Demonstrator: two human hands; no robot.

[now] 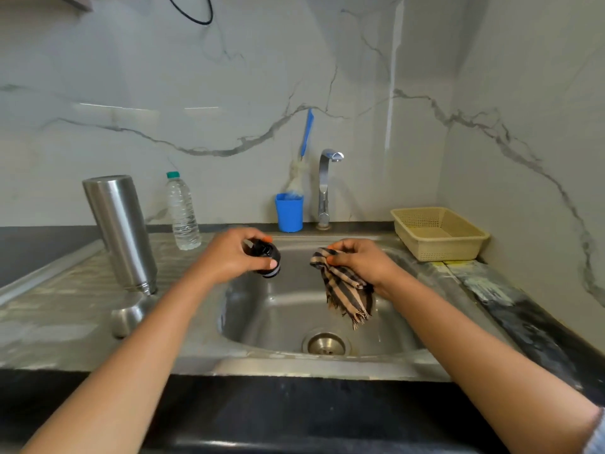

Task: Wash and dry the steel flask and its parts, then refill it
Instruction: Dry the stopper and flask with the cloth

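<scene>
Left hand [229, 257]: fingers and thumb curled round a black stopper [268, 257], held above the far left part of the sink [281, 309]; a pale band shows at the stopper's lower end. Right hand [360, 260]: fingers bunched and gripping a tan-and-black checked cloth [347, 290], whose fringed end hangs down over the basin. Cloth and stopper are apart, with a clear gap between them. The drain [326, 344] lies in the basin floor, below and between the hands. On the ribbed steel worktop [49, 322] left of the sink, the steel flask [121, 231] stands with its narrow end down. A rounded steel cap [129, 314] sits just nearer than the flask, close against its base; contact cannot be confirmed. A clear plastic bottle [182, 213] with a green lid stands upright to the flask's right. At the far edge of the sink: a blue cup [289, 213] holding a blue-handled brush [306, 132], and a tap [324, 185] just to its right. A beige perforated basket [438, 234] rests at the far right corner.
</scene>
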